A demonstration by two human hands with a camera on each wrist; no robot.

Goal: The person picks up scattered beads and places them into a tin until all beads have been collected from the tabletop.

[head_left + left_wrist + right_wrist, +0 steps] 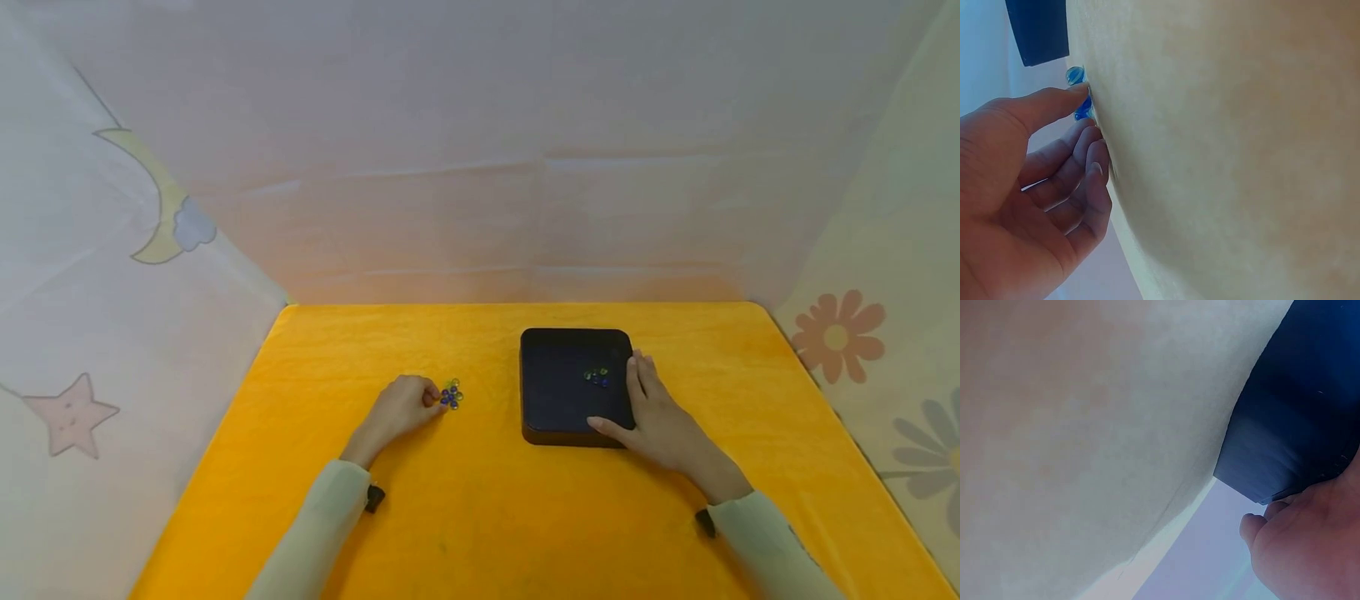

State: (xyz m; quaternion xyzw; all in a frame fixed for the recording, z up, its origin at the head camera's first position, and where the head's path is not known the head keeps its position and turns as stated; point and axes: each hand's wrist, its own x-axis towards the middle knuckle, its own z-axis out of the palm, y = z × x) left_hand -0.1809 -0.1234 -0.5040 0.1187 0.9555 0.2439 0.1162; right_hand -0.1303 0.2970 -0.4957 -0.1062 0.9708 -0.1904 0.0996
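Blue and green glass beads (452, 394) lie on an orange-yellow tablecloth (480, 517) beside a black tray (555, 392).

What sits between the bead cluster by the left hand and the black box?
Nothing: in the head view, only bare orange tablecloth separates the beads at the left hand fingers from the black box.
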